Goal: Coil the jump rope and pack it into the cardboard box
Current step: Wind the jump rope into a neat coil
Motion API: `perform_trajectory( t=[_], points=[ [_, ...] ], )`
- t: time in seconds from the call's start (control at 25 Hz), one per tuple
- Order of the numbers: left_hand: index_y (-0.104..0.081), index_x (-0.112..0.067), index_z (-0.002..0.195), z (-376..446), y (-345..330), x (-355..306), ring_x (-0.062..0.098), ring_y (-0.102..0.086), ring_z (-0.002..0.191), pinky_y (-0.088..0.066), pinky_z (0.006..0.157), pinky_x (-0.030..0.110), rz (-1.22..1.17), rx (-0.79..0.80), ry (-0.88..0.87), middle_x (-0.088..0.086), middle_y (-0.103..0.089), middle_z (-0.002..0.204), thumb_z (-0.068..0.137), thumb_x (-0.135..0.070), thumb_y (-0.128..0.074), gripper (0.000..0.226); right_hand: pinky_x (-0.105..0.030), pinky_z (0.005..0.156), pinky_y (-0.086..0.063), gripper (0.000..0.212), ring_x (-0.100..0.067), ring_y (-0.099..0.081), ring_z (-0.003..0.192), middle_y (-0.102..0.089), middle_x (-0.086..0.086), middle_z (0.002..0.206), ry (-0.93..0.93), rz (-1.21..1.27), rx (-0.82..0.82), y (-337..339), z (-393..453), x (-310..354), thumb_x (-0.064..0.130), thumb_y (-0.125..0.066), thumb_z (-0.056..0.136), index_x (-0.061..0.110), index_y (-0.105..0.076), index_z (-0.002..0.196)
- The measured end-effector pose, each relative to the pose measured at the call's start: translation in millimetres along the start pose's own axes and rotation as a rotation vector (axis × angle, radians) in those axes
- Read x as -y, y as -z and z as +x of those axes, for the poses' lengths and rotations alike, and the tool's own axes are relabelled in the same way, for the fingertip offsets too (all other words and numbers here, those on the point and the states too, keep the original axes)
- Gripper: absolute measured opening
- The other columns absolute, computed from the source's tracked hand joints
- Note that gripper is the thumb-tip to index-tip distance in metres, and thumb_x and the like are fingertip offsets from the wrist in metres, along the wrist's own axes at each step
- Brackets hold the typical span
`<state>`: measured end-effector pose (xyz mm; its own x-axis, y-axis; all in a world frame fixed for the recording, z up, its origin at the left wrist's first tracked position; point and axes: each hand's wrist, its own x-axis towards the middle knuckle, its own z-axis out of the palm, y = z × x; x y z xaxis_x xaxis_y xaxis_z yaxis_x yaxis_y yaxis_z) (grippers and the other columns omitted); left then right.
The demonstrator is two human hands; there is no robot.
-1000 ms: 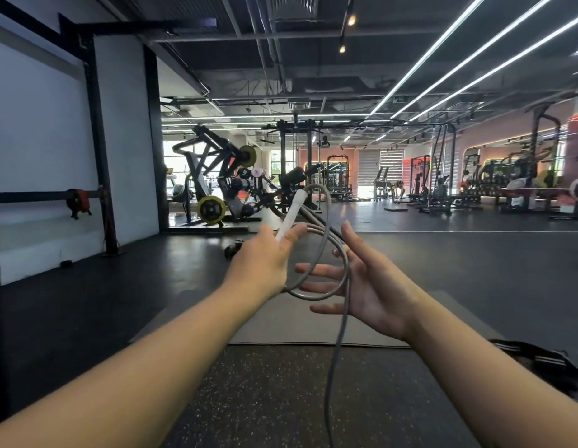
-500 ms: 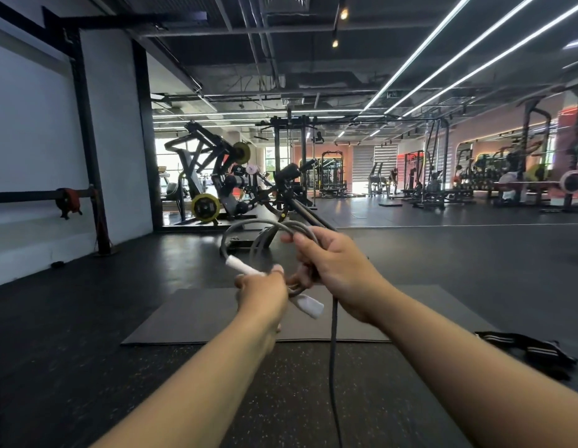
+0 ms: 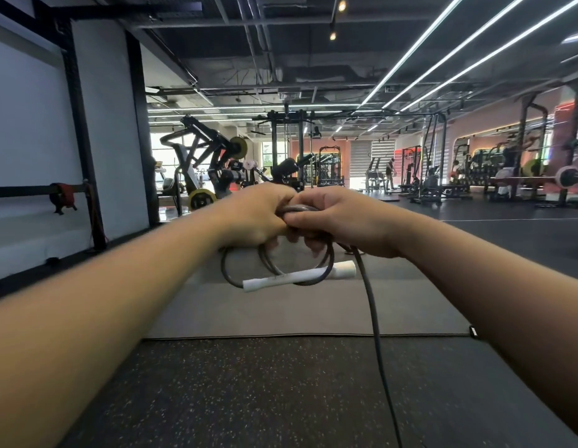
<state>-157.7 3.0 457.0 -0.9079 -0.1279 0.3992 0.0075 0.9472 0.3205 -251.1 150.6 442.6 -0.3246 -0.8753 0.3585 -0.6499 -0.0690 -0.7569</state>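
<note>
Head cam view, I've got my left hand [image 3: 253, 216] fisted round the top of the jump rope [image 3: 278, 266] coils, and my right hand [image 3: 341, 218] is pressed right against it, clamped on the same bundle. Loops droop just under both hands with the white handle [image 3: 299, 277] lying across them. One loose strand hangs below my right hand toward the floor [image 3: 248, 392]. Grey mat [image 3: 281, 312] beyond.

You won't find any readable text, label, brand or number here; whatever may be printed on the far gym machines is too small and blurred to make out.
</note>
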Motion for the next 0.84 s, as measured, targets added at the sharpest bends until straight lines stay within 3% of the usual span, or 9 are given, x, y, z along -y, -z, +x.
perform_trajectory(
  t=[0.08,0.16,0.32,0.4,0.52,0.6,0.68,0.76,0.84],
  points=[
    [-0.071,-0.016,0.092,-1,9,13,0.021,-0.057,0.056,-0.044,0.053,0.030,-0.124,0.153,0.062,-0.003,-0.068,0.066,0.091,-0.027,-0.072,0.011,-0.033,0.080,-0.061,0.018,-0.022,-0.069,0.081,-0.072,-0.023,0.098,-0.013,-0.048,-0.034,10,-8,-8,0.008,-0.058,0.101,0.002,-0.063,0.117],
    [-0.074,-0.006,0.090,-7,12,27,0.016,-0.040,0.045,-0.034,0.047,0.026,-0.270,0.226,0.167,0.001,-0.055,0.055,0.090,-0.025,-0.073,0.019,-0.042,0.088,-0.062,0.018,-0.024,-0.069,0.089,-0.072,-0.019,0.107,-0.090,-0.085,-0.059,16,-18,-21,0.007,-0.059,0.100,0.005,-0.066,0.116],
    [-0.069,0.011,0.096,-15,15,35,0.011,-0.025,0.041,-0.024,0.040,0.021,-0.383,0.220,0.292,-0.002,-0.033,0.049,0.088,-0.009,-0.072,0.022,-0.045,0.081,-0.062,0.040,-0.025,-0.067,0.086,-0.067,-0.010,0.103,-0.256,-0.068,0.078,3,-29,-44,0.042,-0.071,0.092,0.014,-0.065,0.120],
    [-0.073,0.003,0.095,-17,16,35,0.010,-0.026,0.045,-0.025,0.043,0.021,-0.439,0.307,0.292,-0.002,-0.036,0.053,0.085,-0.012,-0.076,0.018,-0.044,0.081,-0.060,0.039,-0.033,-0.073,0.090,-0.070,-0.013,0.104,-0.333,-0.125,0.158,-5,-26,-51,0.030,-0.074,0.092,0.013,-0.060,0.124],
    [-0.074,-0.001,0.097,-19,18,38,0.012,-0.024,0.051,-0.026,0.047,0.023,-0.460,0.351,0.293,-0.002,-0.032,0.058,0.083,-0.038,-0.077,0.039,-0.043,0.083,-0.054,0.034,-0.041,-0.075,0.098,-0.079,-0.017,0.100,-0.434,-0.145,0.288,-5,-27,-58,0.027,-0.060,0.102,0.003,-0.055,0.125],
    [-0.069,-0.001,0.091,-22,18,44,0.014,-0.021,0.050,-0.026,0.044,0.023,-0.459,0.276,0.302,0.000,-0.026,0.058,0.087,-0.047,-0.069,0.046,-0.042,0.078,-0.055,0.035,-0.033,-0.074,0.077,-0.073,-0.012,0.079,-0.437,-0.057,0.228,4,-30,-58,0.036,-0.059,0.101,0.004,-0.062,0.115],
    [-0.059,-0.006,0.084,-26,14,50,0.013,-0.019,0.049,-0.025,0.041,0.021,-0.563,0.173,0.293,-0.001,-0.024,0.057,0.091,-0.046,-0.064,0.041,-0.040,0.067,-0.058,0.042,-0.023,-0.060,0.055,-0.052,-0.002,0.063,-0.407,0.026,0.011,16,-31,-56,0.049,-0.064,0.094,0.007,-0.069,0.098],
    [-0.050,-0.011,0.077,-24,4,52,0.009,-0.021,0.043,-0.027,0.038,0.019,-0.830,-0.035,0.300,-0.004,-0.025,0.056,0.092,-0.046,-0.061,0.040,-0.034,0.056,-0.054,0.047,-0.018,-0.043,0.047,-0.039,0.002,0.057,-0.370,0.102,-0.198,24,-30,-55,0.060,-0.070,0.085,0.014,-0.059,0.075],
    [-0.048,-0.013,0.078,-17,-8,46,0.006,-0.024,0.039,-0.029,0.036,0.018,-1.144,-0.310,0.330,-0.006,-0.027,0.056,0.092,-0.047,-0.061,0.039,-0.034,0.059,-0.053,0.046,-0.017,-0.043,0.050,-0.038,0.002,0.059,-0.327,0.301,-0.300,25,-23,-56,0.060,-0.071,0.084,0.020,-0.051,0.072]
  ],
)
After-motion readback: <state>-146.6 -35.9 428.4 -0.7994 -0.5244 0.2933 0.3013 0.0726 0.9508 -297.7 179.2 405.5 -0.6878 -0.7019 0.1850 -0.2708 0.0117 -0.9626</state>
